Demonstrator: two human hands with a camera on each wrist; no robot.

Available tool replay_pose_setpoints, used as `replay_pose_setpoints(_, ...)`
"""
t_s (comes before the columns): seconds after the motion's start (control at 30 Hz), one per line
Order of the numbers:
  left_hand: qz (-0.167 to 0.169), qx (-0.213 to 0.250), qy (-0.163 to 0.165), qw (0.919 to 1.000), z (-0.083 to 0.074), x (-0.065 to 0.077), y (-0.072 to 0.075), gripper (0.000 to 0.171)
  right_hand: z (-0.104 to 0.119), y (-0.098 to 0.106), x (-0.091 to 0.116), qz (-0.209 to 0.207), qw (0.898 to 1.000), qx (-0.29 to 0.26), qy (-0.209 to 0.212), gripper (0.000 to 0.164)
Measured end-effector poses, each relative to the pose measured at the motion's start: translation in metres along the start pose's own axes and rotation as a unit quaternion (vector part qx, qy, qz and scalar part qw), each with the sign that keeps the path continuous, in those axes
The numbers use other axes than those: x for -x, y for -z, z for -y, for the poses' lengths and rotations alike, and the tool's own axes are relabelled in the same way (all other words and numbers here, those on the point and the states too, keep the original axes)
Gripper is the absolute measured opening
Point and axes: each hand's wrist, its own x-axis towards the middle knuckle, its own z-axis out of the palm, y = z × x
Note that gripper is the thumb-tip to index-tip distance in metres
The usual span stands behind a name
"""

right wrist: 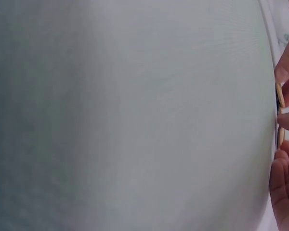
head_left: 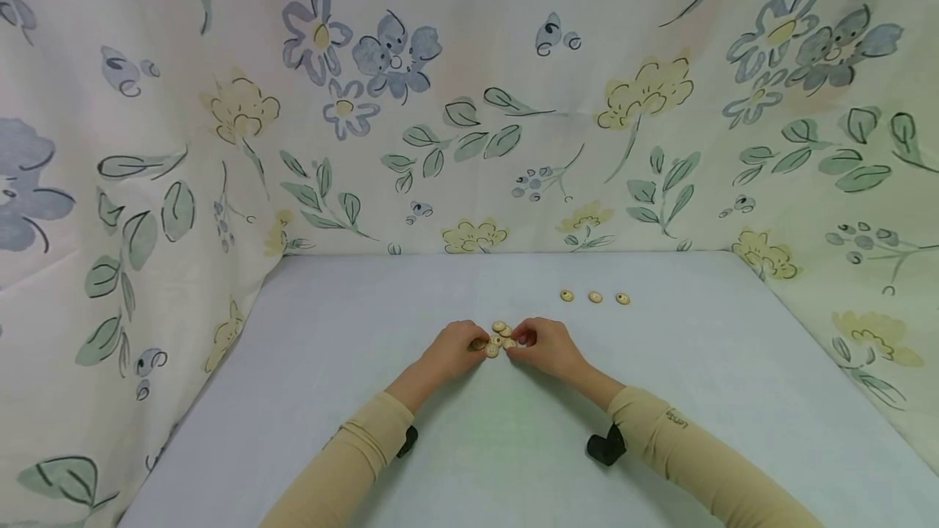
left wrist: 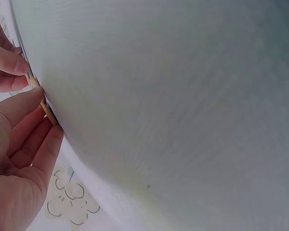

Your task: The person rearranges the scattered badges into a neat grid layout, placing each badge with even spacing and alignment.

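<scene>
Several small round pale wooden discs lie bunched together on the table between my hands. My left hand is at the left side of the bunch. In the left wrist view its thumb and fingers pinch a disc by the edges, flat against the table. From the other side, my right hand reaches in. Its thumb and a finger pinch another disc at the edges in the right wrist view. Dark marks or holes show on some faces, too small to tell which.
Three more discs lie in a spaced row farther back, right of my hands. A pale cloth covers the table. Flowered fabric hangs along the back and both sides. Black wrist devices sit under the sleeves.
</scene>
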Motion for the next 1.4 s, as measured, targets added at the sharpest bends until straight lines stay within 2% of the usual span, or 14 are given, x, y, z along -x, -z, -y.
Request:
replay_pose_setpoints(0.5,-0.005,-0.006,-0.001,1.0000,0.004,0.000,-0.001,0.018,-0.005,0.012,0.000,-0.009,0.999,-0.003,-0.041,0.016)
replay_pose_setpoints(0.73,-0.009,-0.009,-0.009,0.9999,0.006,0.000,-0.002,0.018,-0.016,0.024,0.000,-0.016,0.998,-0.007,-0.062,0.017)
replay_pose_setpoints(1.1,-0.001,-0.003,0.006,1.0000,0.002,0.001,-0.001,0.019,-0.041,0.045,0.001,-0.039,0.994,0.009,-0.105,0.021)
replay_pose_setpoints(1.4,-0.002,0.004,0.006,1.0000,0.000,0.001,-0.001,0.018,-0.058,0.061,0.004,-0.050,0.991,0.017,-0.122,0.023)
